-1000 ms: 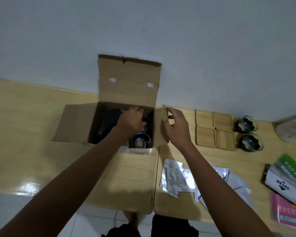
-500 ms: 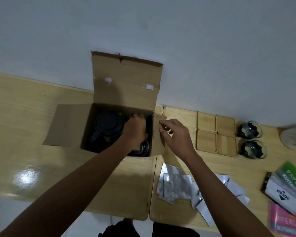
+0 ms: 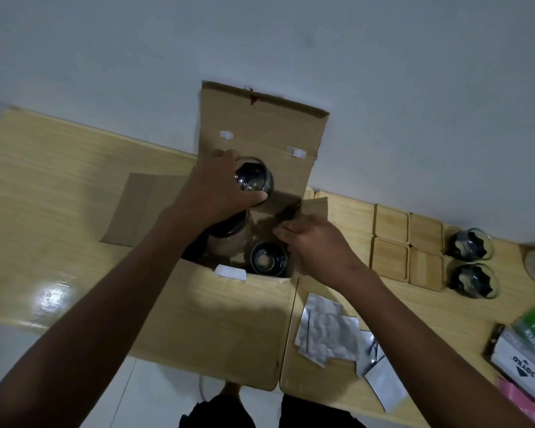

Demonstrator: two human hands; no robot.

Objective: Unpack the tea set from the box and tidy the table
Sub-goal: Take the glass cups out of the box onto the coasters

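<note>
Step in hand: unpacking; one glass cup [image 3: 254, 179] is lifted clear of the cardboard box [image 3: 229, 291], above its open mouth.
Left hand [image 3: 221, 186]: fingers and thumb curled round the side of the lifted cup, gripping it.
Right hand [image 3: 317, 245]: at the box's right side flap [image 3: 314, 208], fingers bent against the cardboard; it appears to steady the box, though how firm the hold is cannot be told.
Still in box: a second cup [image 3: 267, 259] at the near right corner; a larger glass vessel with a dark top [image 3: 229, 239], probably the teapot, beside it and partly under the left forearm.
Already out: two cups [image 3: 470, 261] upright near the wall on the right, just beside four wooden coasters [image 3: 406, 247] laid in a square.
Next move, as judged: carry the cup rightward and set it with the other two.
Edges: the upright rear flap [image 3: 260, 131] stands close behind the cup; the right flap and right hand lie across the path.
Open room: bare table [image 3: 59, 193] left of the box; little free surface around the set-out cups.
Clutter: silver foil packets [image 3: 331, 335] near the front edge; printed packages [image 3: 525, 353] at far right.
</note>
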